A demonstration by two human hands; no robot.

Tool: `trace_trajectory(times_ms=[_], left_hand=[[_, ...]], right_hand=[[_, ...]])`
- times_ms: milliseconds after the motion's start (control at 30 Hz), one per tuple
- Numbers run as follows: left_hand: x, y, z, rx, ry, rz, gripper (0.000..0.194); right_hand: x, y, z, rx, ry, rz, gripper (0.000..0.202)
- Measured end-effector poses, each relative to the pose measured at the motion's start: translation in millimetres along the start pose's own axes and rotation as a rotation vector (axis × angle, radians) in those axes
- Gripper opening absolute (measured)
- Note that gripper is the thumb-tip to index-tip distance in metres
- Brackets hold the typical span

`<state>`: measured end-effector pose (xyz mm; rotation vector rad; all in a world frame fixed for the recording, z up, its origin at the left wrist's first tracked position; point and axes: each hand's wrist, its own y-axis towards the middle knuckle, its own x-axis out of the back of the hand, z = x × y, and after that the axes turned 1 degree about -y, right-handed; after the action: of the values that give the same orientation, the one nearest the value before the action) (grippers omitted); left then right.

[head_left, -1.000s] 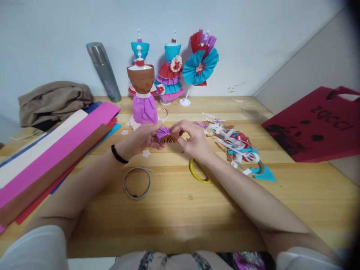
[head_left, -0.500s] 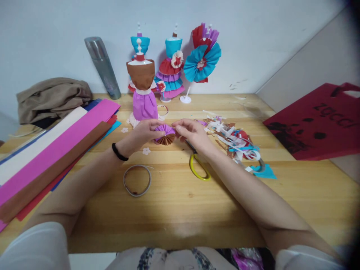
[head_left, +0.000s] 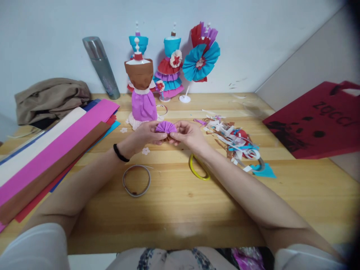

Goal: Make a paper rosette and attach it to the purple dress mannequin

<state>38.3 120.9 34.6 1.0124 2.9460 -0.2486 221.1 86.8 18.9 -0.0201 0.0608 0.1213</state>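
Observation:
Between both hands is a pleated paper rosette (head_left: 166, 126), purple on its upper half and brown below. My left hand (head_left: 146, 134) pinches its left edge, thumb on the front. Thumb and fingers of my right hand (head_left: 188, 135) grip the right edge, covering part of the brown half. Just behind stands a small dress form (head_left: 144, 103) with a brown top and a purple skirt. Under my right forearm lie yellow-handled scissors (head_left: 199, 173), their blades hidden. A coiled grey-white band (head_left: 137, 180) rests nearer me on the table, and a small pale paper flower (head_left: 146, 151) lies below my left hand.
Long coloured paper strips (head_left: 59, 150) are stacked at left beside a brown cloth (head_left: 53, 99). A bottle (head_left: 102, 69) and decorated dress forms (head_left: 170, 71) stand along the wall. Paper scraps (head_left: 236, 140) and a tape roll (head_left: 260, 165) lie right, near a red bag (head_left: 315, 123).
The rosette has turned in my hands, so more purple and less brown shows. My right hand has shifted left and taken hold of its edge. The view has moved slightly.

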Motion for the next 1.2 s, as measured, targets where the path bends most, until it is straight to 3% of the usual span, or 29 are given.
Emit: trace_trajectory(times_ms=[267,533,900,1200], left_hand=[[-7.1,-1.7,1.6,-0.065,0.108,-0.072,0.027],[-6.1,-1.8,-2.7,-0.043,0.188,-0.080,0.022],[-14.4,-1.0,3.9,-0.056,0.010,-0.109,0.023],[-9.0,1.1,7.0,-0.063,0.143,-0.054,0.028]], right_hand=[[-2.7,-0.5,-2.0,-0.015,0.005,0.021,0.042],[3.3,-0.7,1.3,0.017,-0.082,-0.022,0.032],[-2.5,0.6,-1.7,0.028,-0.076,-0.044,0.028],[-1.4,-0.8,0.9,-0.003,-0.037,-0.044,0.023]])
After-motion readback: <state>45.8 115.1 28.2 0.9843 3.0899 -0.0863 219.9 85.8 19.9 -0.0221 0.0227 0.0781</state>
